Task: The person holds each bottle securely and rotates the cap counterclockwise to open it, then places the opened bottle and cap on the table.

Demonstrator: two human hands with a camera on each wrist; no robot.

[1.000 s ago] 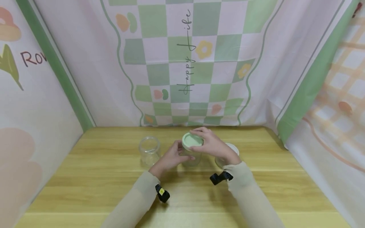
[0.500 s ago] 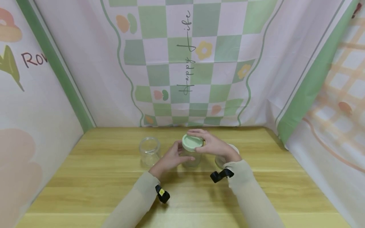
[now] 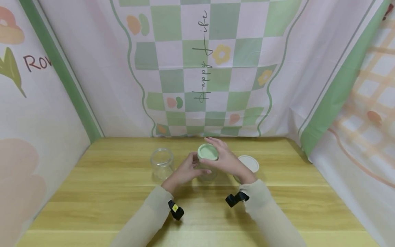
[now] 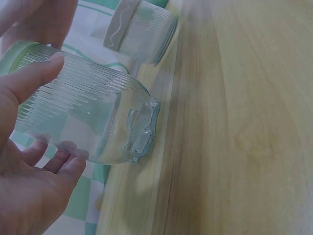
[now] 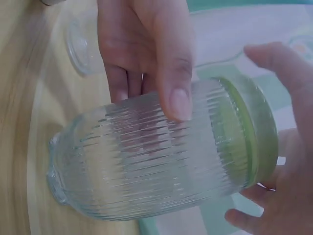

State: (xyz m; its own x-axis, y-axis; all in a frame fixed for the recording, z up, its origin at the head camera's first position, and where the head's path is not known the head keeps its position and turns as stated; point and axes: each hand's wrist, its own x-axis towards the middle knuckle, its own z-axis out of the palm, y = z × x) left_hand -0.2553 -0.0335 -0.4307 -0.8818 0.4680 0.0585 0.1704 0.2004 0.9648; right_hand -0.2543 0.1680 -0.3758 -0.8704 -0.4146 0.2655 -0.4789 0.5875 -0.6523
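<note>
A ribbed clear glass jar (image 5: pixel 161 176) with a pale green lid (image 3: pixel 208 152) stands upright mid-table. My left hand (image 3: pixel 186 169) holds its side, the thumb (image 4: pixel 41 73) across from the fingers. Around the lid spreads my right hand (image 3: pixel 226 159). In the right wrist view a right-hand digit (image 5: pixel 271 56) stands off the lid's edge, while other fingers (image 5: pixel 257 193) lie close to its far side. The right palm does not cover the lid's top.
To the left stands a lidless clear jar (image 3: pixel 162 164). Another jar, its lid (image 3: pixel 248 163) white, sits at the right, partly hidden by the right wrist. The wooden table (image 3: pixel 203 216) ends at a patterned cloth (image 3: pixel 191 68) behind. Both wrists carry black cameras.
My right hand has turned about the lid: its thumb has moved left along the near rim and its fingers have lifted off the far side. My left hand stays on the jar.
</note>
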